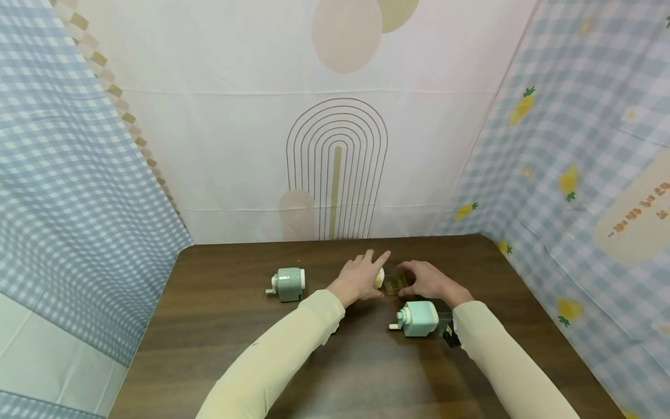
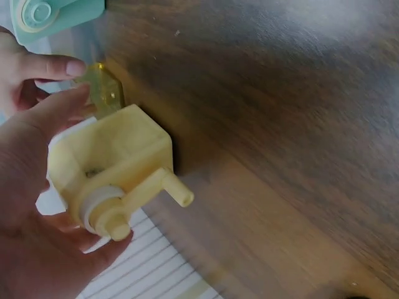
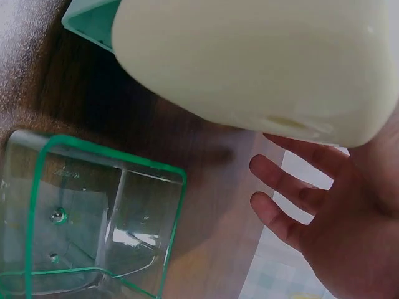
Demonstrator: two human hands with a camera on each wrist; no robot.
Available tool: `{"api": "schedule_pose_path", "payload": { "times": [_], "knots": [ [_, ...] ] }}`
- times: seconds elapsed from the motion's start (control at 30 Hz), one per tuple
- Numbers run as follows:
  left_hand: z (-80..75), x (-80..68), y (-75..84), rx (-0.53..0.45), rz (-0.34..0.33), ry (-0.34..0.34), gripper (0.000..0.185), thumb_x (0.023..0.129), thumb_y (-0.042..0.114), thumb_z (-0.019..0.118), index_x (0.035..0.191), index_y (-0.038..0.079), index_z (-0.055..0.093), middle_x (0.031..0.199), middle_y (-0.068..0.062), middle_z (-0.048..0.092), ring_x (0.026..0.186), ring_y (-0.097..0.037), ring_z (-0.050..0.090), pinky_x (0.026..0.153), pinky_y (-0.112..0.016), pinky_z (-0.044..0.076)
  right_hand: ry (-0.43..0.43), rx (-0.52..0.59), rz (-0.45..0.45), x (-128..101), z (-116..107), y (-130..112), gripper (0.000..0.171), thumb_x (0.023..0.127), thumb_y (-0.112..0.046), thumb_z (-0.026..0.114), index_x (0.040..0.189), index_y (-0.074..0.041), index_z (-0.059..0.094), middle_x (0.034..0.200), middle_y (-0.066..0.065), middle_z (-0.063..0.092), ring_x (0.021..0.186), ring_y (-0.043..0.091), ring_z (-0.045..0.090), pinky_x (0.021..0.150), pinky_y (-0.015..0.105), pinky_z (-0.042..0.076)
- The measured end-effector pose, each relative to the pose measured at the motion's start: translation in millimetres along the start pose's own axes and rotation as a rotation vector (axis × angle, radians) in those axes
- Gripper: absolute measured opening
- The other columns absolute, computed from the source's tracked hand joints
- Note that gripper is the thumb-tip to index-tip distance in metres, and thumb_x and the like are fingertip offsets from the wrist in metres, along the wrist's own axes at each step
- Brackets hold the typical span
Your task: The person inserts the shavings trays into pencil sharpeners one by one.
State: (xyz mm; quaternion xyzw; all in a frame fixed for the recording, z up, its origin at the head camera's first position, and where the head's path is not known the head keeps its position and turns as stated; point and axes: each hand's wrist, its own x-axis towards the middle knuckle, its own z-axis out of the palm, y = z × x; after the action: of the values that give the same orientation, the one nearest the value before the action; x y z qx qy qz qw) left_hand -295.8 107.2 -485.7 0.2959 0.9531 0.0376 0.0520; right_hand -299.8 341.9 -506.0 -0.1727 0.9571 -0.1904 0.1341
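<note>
A dark brown wooden surface [image 1: 235, 355] is seen, closed in on the far side by a pale curtain [image 1: 235, 145] printed with an arch of thin lines, and on the left and right by blue checked cloth [image 1: 63, 192]. Two arms in cream sleeves [image 1: 282, 349] are stretched out from the near edge toward the middle of the surface. The left hand [image 1: 361, 276] is curled round a pale yellow pencil sharpener [image 2: 118, 165], whose white hub and yellow crank are shown clearly in the left wrist view; in the head view only a pale sliver of it is seen at the fingertips. Just to the right of it, a small yellow clear tray [image 1: 395, 282] is pinched by the right hand [image 1: 426, 279], thumb and forefinger being closed on the tray where it meets the sharpener body. Near to the right forearm, a mint green pencil sharpener [image 1: 419, 318] is stood on the surface with its white hub turned to the left, and a dark part is seen touching its right side. Well apart to the left, a grey-green pencil sharpener [image 1: 288, 284] is stood alone with its crank on the left. In the right wrist view a clear tray with green edges [image 3: 93, 218] is seen lying on the surface.
</note>
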Motion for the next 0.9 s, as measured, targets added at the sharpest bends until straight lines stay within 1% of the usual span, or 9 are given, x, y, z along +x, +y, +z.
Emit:
{"api": "schedule_pose_path", "payload": {
  "times": [0.17, 0.23, 0.3, 0.37, 0.47, 0.53, 0.6, 0.73, 0.9],
  "knots": [
    [-0.5, 2.9, 8.5, -0.021, -0.033, -0.042, 0.104, 0.091, 0.048, 0.084, 0.171, 0.026, 0.022, 0.159, -0.013, 0.043, 0.133, -0.030, 0.057, 0.103, -0.041, 0.054, -0.017, -0.011, 0.005, 1, -2, 0, 0.061, 0.092, -0.021, 0.086, 0.145, -0.004, 0.061, 0.140, 0.018, 0.063, 0.126, 0.040, 0.061, 0.100, 0.059, 0.053],
    [1.5, 4.9, 9.9, -0.029, -0.046, -0.050, 0.099, 0.092, 0.042, 0.085, 0.169, 0.024, 0.027, 0.157, -0.013, 0.046, 0.133, -0.031, 0.056, 0.102, -0.041, 0.054, -0.033, -0.009, 0.000, 1, -2, -1, 0.057, 0.092, -0.017, 0.085, 0.143, -0.005, 0.062, 0.137, 0.017, 0.065, 0.124, 0.038, 0.063, 0.098, 0.057, 0.055],
    [3.7, 6.2, 9.8, -0.030, -0.055, -0.048, 0.093, 0.093, 0.035, 0.084, 0.167, 0.019, 0.031, 0.154, -0.013, 0.050, 0.132, -0.032, 0.057, 0.101, -0.041, 0.055, -0.046, -0.002, -0.002, 1, -2, -2, 0.054, 0.093, -0.013, 0.084, 0.143, -0.006, 0.063, 0.134, 0.015, 0.067, 0.121, 0.036, 0.064, 0.096, 0.055, 0.056],
    [4.9, 7.1, 9.7, -0.031, -0.057, -0.048, 0.084, 0.093, 0.028, 0.084, 0.162, 0.013, 0.038, 0.148, -0.012, 0.055, 0.128, -0.032, 0.059, 0.099, -0.040, 0.056, -0.053, -0.001, -0.007, 1, -2, -2, 0.052, 0.093, -0.011, 0.083, 0.141, -0.006, 0.064, 0.131, 0.014, 0.068, 0.118, 0.035, 0.065, 0.094, 0.054, 0.057],
    [5.1, 8.0, 7.7, -0.030, -0.052, -0.053, 0.070, 0.094, 0.022, 0.082, 0.151, 0.009, 0.045, 0.140, -0.012, 0.060, 0.121, -0.032, 0.062, 0.093, -0.038, 0.058, -0.055, -0.005, -0.006, 2, -4, -3, 0.051, 0.093, -0.010, 0.083, 0.141, -0.006, 0.065, 0.129, 0.013, 0.068, 0.116, 0.033, 0.066, 0.093, 0.052, 0.057],
    [4.6, 7.9, 6.2, -0.039, -0.044, -0.058, 0.062, 0.094, 0.020, 0.082, 0.144, 0.009, 0.048, 0.136, -0.012, 0.062, 0.118, -0.032, 0.063, 0.092, -0.038, 0.059, -0.054, -0.005, -0.001, 2, -4, -4, 0.051, 0.093, -0.012, 0.083, 0.140, -0.006, 0.065, 0.128, 0.012, 0.069, 0.115, 0.032, 0.066, 0.093, 0.051, 0.057],
    [4.3, 7.8, 4.6, -0.041, -0.037, -0.061, 0.058, 0.094, 0.018, 0.081, 0.142, 0.010, 0.049, 0.135, -0.012, 0.062, 0.117, -0.032, 0.063, 0.092, -0.038, 0.058, -0.048, -0.006, -0.004, 3, -4, -5, 0.051, 0.093, -0.014, 0.084, 0.140, -0.006, 0.066, 0.128, 0.012, 0.069, 0.115, 0.032, 0.067, 0.093, 0.051, 0.057],
    [4.6, 8.5, 3.0, -0.032, -0.031, -0.058, 0.058, 0.095, 0.015, 0.080, 0.143, 0.011, 0.049, 0.137, -0.010, 0.062, 0.119, -0.030, 0.063, 0.096, -0.037, 0.057, -0.023, -0.003, -0.028, 3, -3, -8, 0.049, 0.092, -0.015, 0.085, 0.137, -0.005, 0.068, 0.126, 0.012, 0.070, 0.113, 0.032, 0.067, 0.093, 0.052, 0.057],
    [6.3, 7.3, 3.5, 0.031, -0.001, -0.060, 0.061, 0.096, 0.021, 0.080, 0.146, 0.012, 0.047, 0.139, -0.008, 0.061, 0.119, -0.028, 0.063, 0.098, -0.034, 0.056, -0.015, -0.005, -0.045, 3, 2, -10, 0.048, 0.092, -0.016, 0.085, 0.135, -0.006, 0.068, 0.124, 0.012, 0.071, 0.110, 0.030, 0.068, 0.092, 0.051, 0.058]
  ]
}}
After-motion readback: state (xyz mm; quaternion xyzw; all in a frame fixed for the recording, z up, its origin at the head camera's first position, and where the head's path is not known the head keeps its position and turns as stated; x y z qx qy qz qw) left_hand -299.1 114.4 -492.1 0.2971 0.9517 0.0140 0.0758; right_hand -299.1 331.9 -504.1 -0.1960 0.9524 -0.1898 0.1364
